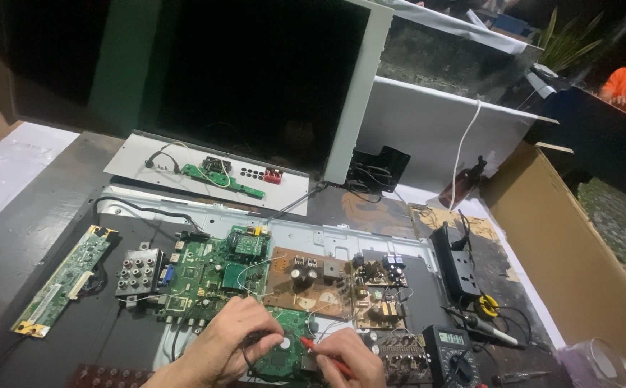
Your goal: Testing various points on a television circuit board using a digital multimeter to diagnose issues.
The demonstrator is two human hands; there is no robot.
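left hand (230, 343) pinches black probe, right hand (349, 357) grips red probe (321, 355) over green circuit board (284, 352)

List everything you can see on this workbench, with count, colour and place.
Flat panel: one, black with white frame, propped at back.
Main circuit board: one, green, centre.
Power board: one, brown, right of it.
Long narrow board: one, green, far left.
Multimeter: one, black, lower right.
Power strip: one, black, right.
Cardboard box: one, brown, far right.
Red probe: one, in right hand.
Left hand: on round board.
Right hand: holding red probe.
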